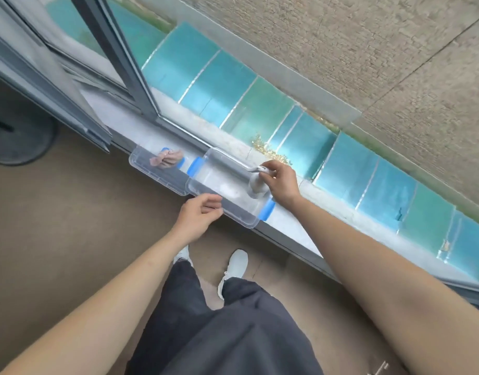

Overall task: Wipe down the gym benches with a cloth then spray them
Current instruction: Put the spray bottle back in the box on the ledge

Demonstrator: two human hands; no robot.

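Observation:
A clear plastic box (225, 201) with blue latches sits on the window sill (289, 226). A white spray bottle (256, 185) stands in its right end, and my right hand (280, 182) grips the bottle's head from the right. My left hand (199, 215) touches the box's near rim with loosely curled fingers. To the left lies a second clear piece, the lid or another box (152, 169), with a crumpled pinkish cloth (168, 157) on it. No gym bench is in view.
An open window frame (119, 63) leans in above the sill's left part. Outside lie teal roof panels (341, 152) and a concrete wall. A dark round base (16, 142) stands on the brown floor at left. My legs and white shoes are below.

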